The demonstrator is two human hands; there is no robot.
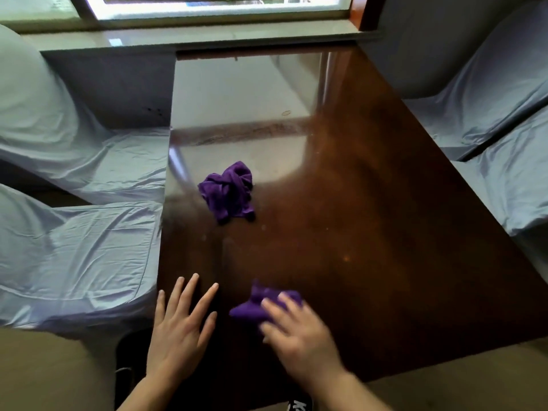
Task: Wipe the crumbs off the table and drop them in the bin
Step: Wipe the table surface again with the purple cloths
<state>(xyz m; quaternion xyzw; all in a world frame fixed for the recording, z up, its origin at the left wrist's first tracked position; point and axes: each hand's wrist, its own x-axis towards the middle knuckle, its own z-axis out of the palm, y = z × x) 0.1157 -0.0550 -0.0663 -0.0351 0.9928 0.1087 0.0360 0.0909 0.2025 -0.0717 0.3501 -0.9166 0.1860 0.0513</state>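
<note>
A glossy dark brown table [370, 203] fills the middle of the view. My right hand [299, 336] presses down on a bunched purple cloth [255, 304] near the table's front edge, fingers spread over it. My left hand [181, 324] lies flat on the table to the left of that cloth, fingers apart, holding nothing. A second crumpled purple cloth [229, 192] sits alone further back near the table's left side. A few pale specks show on the wood around [345, 258]. No bin is in view.
Chairs in pale blue-grey covers stand along the left side [80, 247] and the right side [489, 120] of the table. A window sill [207, 37] runs behind the table's far edge. A black shoe [299, 406] shows below the front edge.
</note>
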